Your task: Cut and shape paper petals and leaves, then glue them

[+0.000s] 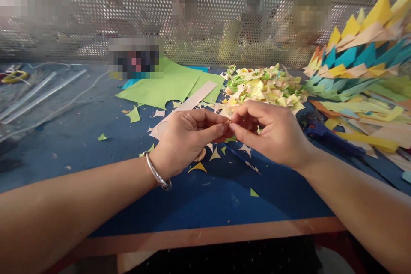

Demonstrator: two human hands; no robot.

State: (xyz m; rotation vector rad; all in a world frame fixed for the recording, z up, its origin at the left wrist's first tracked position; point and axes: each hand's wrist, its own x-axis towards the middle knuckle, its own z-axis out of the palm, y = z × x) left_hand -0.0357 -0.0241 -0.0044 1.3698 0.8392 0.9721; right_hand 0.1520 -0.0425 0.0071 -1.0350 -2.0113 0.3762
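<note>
In front of me, above the blue table (199,209), the fingertips of both hands meet. The thumb and fingers of my left hand (184,141) are pinched together, and a silver bangle circles that wrist. Facing it, my right hand (272,132) pinches at the same spot. Whatever small piece is between the fingertips is mostly hidden and too small to name. A pale pink paper strip (201,95) lies just behind the left hand. Beneath the hands are star-shaped paper scraps (215,154) and a thin blue tool (240,157), partly covered.
Green paper sheets (157,85) and a heap of cut paper pieces (266,87) lie behind. At right are a blue glue gun (334,139), paper strips (369,111) and a layered folded-paper piece (362,58). Clear sticks (45,96) lie left. A perforated metal screen (205,38) borders the back.
</note>
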